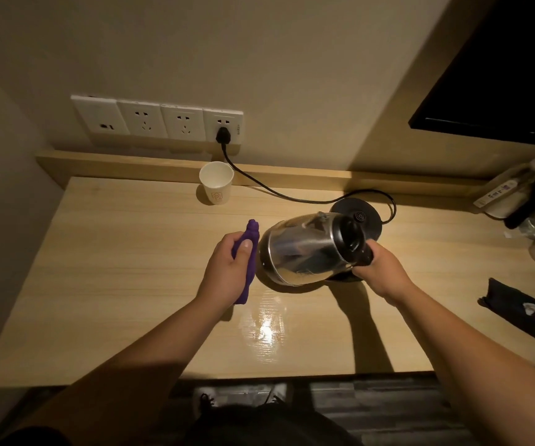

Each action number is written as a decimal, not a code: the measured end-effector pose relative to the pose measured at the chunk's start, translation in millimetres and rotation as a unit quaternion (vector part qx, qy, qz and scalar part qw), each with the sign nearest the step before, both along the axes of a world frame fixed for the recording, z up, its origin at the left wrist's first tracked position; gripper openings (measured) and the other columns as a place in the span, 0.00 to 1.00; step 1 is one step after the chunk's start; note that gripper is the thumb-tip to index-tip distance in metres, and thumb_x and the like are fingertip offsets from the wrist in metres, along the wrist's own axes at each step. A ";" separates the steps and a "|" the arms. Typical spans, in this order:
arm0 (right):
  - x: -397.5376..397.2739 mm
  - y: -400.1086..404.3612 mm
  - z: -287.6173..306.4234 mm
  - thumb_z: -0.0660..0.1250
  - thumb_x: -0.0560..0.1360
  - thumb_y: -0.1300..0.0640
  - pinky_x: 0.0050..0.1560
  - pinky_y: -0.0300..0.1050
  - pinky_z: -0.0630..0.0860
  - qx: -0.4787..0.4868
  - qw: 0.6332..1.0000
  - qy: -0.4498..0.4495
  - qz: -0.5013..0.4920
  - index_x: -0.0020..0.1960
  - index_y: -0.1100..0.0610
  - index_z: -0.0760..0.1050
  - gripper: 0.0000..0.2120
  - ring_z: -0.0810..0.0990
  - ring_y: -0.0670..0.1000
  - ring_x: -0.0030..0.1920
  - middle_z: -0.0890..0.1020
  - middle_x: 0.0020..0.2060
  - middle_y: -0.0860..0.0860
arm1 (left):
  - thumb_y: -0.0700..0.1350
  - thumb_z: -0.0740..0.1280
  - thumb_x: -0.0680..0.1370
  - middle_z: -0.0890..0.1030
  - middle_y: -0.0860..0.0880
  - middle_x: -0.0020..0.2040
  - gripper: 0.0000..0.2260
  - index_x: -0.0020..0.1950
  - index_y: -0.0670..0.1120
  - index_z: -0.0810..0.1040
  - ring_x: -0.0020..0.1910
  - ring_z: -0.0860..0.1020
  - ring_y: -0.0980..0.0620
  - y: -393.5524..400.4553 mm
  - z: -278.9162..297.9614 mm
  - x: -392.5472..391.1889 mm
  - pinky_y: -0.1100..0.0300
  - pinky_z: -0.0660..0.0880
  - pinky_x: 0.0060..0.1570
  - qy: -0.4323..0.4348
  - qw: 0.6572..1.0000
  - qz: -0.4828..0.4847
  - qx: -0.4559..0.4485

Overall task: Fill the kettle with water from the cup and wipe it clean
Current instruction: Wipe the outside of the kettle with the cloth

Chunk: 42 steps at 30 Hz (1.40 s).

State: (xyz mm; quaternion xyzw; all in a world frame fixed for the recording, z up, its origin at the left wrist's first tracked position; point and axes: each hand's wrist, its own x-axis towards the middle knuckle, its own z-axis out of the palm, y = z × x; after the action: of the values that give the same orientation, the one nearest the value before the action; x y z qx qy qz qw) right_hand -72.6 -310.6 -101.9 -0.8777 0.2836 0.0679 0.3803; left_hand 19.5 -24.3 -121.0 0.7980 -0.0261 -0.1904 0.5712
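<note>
My right hand [380,268] is closed around the black handle of the kettle [304,249], and I have it tipped well over on its side, the shiny steel body pointing left and the lid end toward my wrist. Its lower edge looks to be at or just above the desk [114,284] — I cannot tell if it touches. My left hand [227,272] is wrapped around a bunched purple cloth [248,252], thumb pressed on top, the cloth sticking out above and below my fist. The cloth sits just beside the kettle's rounded flank; whether the two actually touch is hard to judge from here. Behind the kettle, the round black base [361,217] stands on the desk with nothing on it, and its cord [279,191] runs back along the wood to a plug [222,135] in the rightmost of the wall sockets [156,119]. The white paper cup [216,186] stands upright near the back ledge, well apart from both hands; I cannot see whether any water is in it. A glossy patch of reflected light lies on the desk just in front of the kettle. Off to the right lies a dark sock [517,309], and further back some wrapped packets [510,191] — too dim to make out.
</note>
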 end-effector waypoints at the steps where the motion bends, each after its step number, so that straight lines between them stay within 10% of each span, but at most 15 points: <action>1: -6.1 -2.3 -5.1 0.73 0.70 0.65 0.49 0.54 0.80 0.019 1.000 -0.002 -0.016 0.53 0.53 0.75 0.15 0.80 0.53 0.47 0.82 0.45 0.51 | 0.57 0.59 0.81 0.75 0.57 0.56 0.09 0.61 0.62 0.67 0.52 0.76 0.54 -4.0 0.9 0.7 0.58 0.75 0.44 -0.007 1.000 -0.011 -0.002; 9: -21.5 -8.6 -23.8 0.73 0.74 0.56 0.50 0.51 0.79 0.030 0.999 -0.021 -0.031 0.58 0.52 0.76 0.13 0.80 0.51 0.49 0.82 0.47 0.49 | 0.61 0.55 0.79 0.71 0.58 0.58 0.16 0.66 0.61 0.67 0.49 0.72 0.63 -60.3 19.9 11.1 0.72 0.65 0.41 -0.194 0.972 -0.123 0.052; 18: -15.6 -4.5 -30.7 0.73 0.74 0.59 0.52 0.49 0.79 0.045 0.998 -0.026 -0.035 0.60 0.53 0.75 0.16 0.79 0.50 0.51 0.82 0.50 0.50 | 0.52 0.61 0.79 0.74 0.47 0.52 0.13 0.62 0.50 0.73 0.44 0.75 0.52 -90.1 1.0 -1.8 0.64 0.67 0.35 -0.405 0.872 -0.147 0.232; 27: -10.7 -7.1 -31.0 0.74 0.72 0.58 0.48 0.46 0.78 0.052 0.998 -0.025 -0.038 0.59 0.52 0.75 0.17 0.79 0.48 0.50 0.82 0.49 0.48 | 0.53 0.54 0.82 0.72 0.46 0.57 0.16 0.66 0.49 0.70 0.44 0.72 0.53 -57.0 -21.4 27.6 0.59 0.70 0.39 -0.273 0.911 -0.101 0.291; 42: -8.2 4.1 -35.5 0.74 0.72 0.62 0.43 0.36 0.73 0.031 0.999 -0.008 -0.029 0.61 0.50 0.74 0.20 0.78 0.46 0.49 0.80 0.49 0.46 | 0.52 0.55 0.79 0.75 0.44 0.51 0.14 0.61 0.48 0.72 0.46 0.75 0.49 -90.8 -3.2 0.2 0.60 0.74 0.38 -0.461 0.846 -0.135 0.233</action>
State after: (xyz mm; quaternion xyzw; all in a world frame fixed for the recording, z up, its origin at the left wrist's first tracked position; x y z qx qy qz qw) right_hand -80.8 -306.5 -137.4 -0.8574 0.3041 0.0588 0.4109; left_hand 19.7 -115.1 -124.2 0.8919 -0.3490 0.1237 0.2596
